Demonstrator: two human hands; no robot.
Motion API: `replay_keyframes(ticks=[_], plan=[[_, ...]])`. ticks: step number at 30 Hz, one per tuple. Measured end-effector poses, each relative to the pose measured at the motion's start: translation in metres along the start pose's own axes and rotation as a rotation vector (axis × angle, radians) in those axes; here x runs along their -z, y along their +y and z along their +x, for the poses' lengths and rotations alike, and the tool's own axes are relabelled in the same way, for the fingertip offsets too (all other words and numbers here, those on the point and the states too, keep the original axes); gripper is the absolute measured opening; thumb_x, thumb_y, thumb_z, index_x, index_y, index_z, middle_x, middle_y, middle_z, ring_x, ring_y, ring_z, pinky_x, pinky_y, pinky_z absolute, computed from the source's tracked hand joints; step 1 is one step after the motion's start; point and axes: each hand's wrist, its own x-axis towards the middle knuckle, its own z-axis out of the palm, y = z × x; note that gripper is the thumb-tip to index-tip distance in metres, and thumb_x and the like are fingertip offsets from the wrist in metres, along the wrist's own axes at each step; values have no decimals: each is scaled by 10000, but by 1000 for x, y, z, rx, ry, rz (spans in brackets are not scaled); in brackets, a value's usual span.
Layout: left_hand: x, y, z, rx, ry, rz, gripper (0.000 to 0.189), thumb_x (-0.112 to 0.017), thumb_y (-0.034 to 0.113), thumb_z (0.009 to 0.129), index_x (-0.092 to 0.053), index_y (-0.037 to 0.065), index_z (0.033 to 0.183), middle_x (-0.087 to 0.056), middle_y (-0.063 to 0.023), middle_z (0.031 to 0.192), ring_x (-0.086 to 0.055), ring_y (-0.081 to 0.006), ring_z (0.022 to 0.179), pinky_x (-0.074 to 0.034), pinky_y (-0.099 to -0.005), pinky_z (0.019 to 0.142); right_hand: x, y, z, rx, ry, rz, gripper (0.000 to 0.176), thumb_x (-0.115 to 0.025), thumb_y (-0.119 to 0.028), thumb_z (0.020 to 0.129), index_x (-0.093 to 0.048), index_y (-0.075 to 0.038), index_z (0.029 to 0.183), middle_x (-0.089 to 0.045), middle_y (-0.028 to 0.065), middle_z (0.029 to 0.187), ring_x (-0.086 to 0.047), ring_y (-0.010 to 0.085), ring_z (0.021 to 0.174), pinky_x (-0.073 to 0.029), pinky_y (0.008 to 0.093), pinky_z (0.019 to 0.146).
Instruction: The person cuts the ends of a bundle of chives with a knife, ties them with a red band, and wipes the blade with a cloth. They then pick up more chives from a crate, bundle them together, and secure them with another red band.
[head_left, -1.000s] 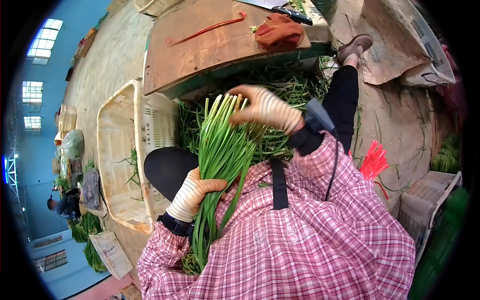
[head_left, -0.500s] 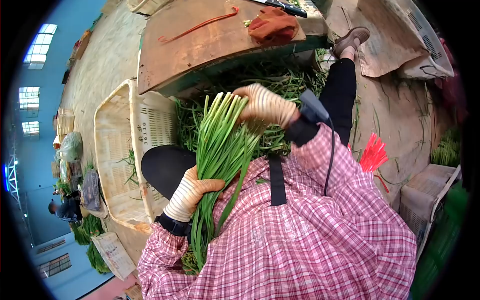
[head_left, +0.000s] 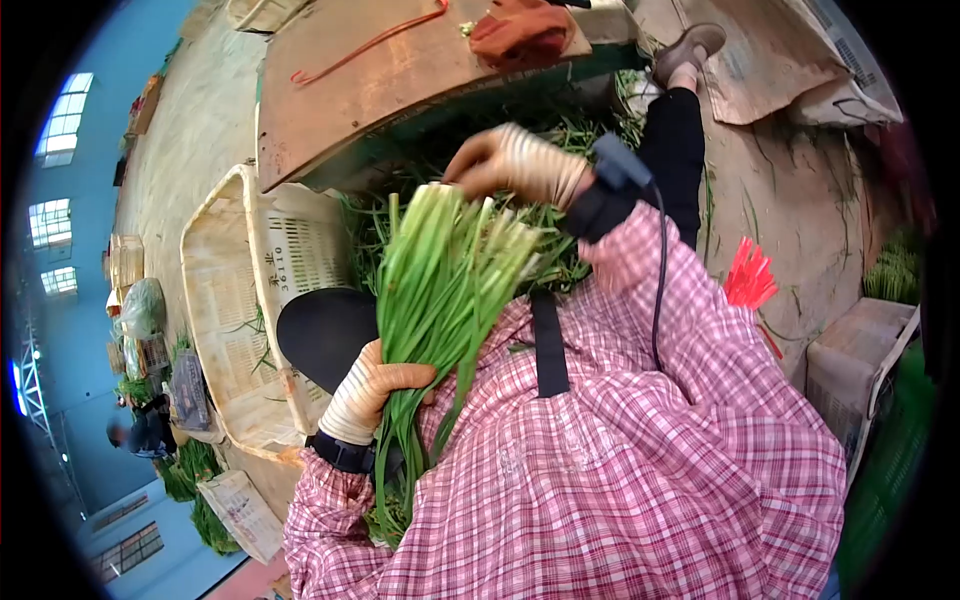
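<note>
Our left hand (head_left: 370,390) grips a green bunch of stalks (head_left: 432,275), pale ends up, before our checked shirt (head_left: 600,480); our right hand (head_left: 518,166) bends beside those ends, and we cannot tell its opening or whether it touches; left of the bunch is a pale crate (head_left: 222,315); ahead, a rust-red cloth (head_left: 522,34) lies on a table (head_left: 335,115).

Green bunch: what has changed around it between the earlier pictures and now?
The right hand has moved up from the side of the bunch to just by its cut ends; contact is unclear. Those ends now fan wider toward the picture's right. The table and cloth sit higher in view, apparently from camera movement. The left hand still grips the bunch lower down.
</note>
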Motion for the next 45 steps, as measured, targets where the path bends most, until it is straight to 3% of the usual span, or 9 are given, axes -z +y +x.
replay_keyframes(ticks=[3,8,12,18,23,32,36,40,45], plan=[[16,-8,-5,2,8,-62,473,-746,30,786,-604,-30,1233,-708,-91,969,-644,-144,657,-521,-236,576,38,18,-7,-68,434,405,427,-772,-199,863,-684,8,1227,-731,67,1037,-659,134,913,-538,286,855],[16,-7,4,-54,-15,-140,492,-751,49,786,-580,-37,1239,-688,-110,915,-624,-161,609,-497,-232,539,-24,3,-17,-38,-87,26,473,-772,-220,865,-684,-46,1296,-759,62,1007,-686,147,903,-554,295,823],[23,-10,0,-80,-12,-172,446,-737,63,778,-612,-21,1197,-698,-93,898,-628,-163,626,-507,-244,573,19,40,-15,-38,560,422,266,-727,-204,909,-745,8,1069,-746,58,917,-616,97,690,-501,240,597],[19,-3,-6,-120,17,-300,506,-741,75,793,-563,-26,1256,-689,-132,945,-629,-181,611,-516,-248,534,-24,31,-72,-598,318,500,562,-699,-527,930,-649,3,1111,-717,97,1015,-611,180,651,-493,317,525],[16,-5,-3,-135,27,-279,492,-743,55,789,-574,-13,1246,-690,-114,944,-641,-187,623,-537,-254,549,-57,55,-33,-192,432,1068,225,-685,-195,975,-675,-46,1143,-688,31,901,-569,94,646,-470,218,554],[37,-10,-12,-150,112,-340,460,-776,124,805,-591,19,1212,-671,-79,889,-650,-190,664,-543,-279,586,33,71,-41,53,1135,948,314,-559,-216,1031,-548,-12,1269,-607,38,777,-568,147,659,-483,296,682],[64,-19,-13,-176,147,-440,453,-790,163,809,-591,27,1192,-643,-57,846,-621,-182,651,-505,-285,576,59,89,-63,62,1042,1202,267,-589,-239,1032,-572,-79,1245,-420,-43,736,-402,111,579,-328,287,516],[60,-13,-14,-243,137,-422,468,-802,185,799,-587,27,1183,-632,-60,821,-612,-179,664,-488,-288,575,31,89,-42,-80,600,933,366,-524,-411,1051,-570,-118,1266,-684,36,1060,-531,171,680,-423,304,552],[7,11,-6,-273,208,-89,415,-714,24,827,-607,1,1228,-684,-81,1004,-662,-162,802,-553,-278,717,-87,27,25,-86,272,1149,783,-560,-646,955,-386,-145,1531,-503,112,1499,-518,291,1323,-419,428,1076]])
